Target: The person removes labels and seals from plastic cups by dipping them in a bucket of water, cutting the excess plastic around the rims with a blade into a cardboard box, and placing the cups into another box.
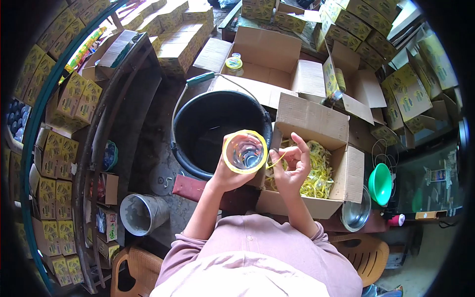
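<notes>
My left hand [225, 171] is wrapped round a clear cup [246, 152] with a yellow rim, its round end facing the camera. Just right of it, my right hand [293, 171] pinches a thin yellow strip [277, 161] between thumb and finger; the strip reaches close to the cup's rim. Behind the cup stands a large black bucket [198, 123] with a wire handle and green grip. Under and beyond my right hand, an open cardboard box [311, 116] holds a heap of yellow strips [319, 171].
A grey bucket [143, 215] stands at lower left. Another open carton [267, 49] holds yellow-lidded cups [234, 63]. A green bowl [380, 184] and a metal basin [356, 213] are at right. Printed yellow cartons [405, 96] are stacked on both sides. Orange chairs [363, 255] flank me.
</notes>
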`<state>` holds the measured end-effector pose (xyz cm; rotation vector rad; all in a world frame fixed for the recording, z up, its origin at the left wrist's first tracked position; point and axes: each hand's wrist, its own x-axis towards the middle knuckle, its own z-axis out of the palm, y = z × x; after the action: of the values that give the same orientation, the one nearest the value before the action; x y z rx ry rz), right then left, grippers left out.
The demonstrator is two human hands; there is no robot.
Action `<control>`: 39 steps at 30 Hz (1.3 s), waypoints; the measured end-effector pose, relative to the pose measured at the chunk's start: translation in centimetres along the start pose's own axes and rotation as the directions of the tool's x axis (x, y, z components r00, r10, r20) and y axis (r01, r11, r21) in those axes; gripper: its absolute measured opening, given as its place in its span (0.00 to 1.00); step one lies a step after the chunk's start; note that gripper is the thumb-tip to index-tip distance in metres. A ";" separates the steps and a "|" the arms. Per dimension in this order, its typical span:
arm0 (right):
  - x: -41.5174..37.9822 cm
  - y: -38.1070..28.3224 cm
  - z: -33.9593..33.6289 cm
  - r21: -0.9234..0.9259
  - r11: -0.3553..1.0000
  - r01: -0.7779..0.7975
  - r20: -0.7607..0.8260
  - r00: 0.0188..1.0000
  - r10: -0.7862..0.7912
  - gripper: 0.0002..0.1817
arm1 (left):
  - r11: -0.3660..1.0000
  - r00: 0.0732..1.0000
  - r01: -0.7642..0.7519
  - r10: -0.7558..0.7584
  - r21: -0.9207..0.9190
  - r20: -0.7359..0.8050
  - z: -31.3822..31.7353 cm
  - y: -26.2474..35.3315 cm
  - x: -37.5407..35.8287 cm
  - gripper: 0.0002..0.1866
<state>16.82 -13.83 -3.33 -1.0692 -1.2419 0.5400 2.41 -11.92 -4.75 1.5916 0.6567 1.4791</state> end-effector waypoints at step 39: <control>0.9 -2.9 -11.7 -0.170 0.923 0.345 0.068 0.939 -0.338 0.12 | 0.978 0.998 -0.055 0.063 0.201 -0.031 11.5 2.5 -0.9 0.40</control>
<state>27.44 -18.49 0.11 -0.9641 -1.4941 0.1822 13.01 -16.53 -2.50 1.7528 0.8077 1.5286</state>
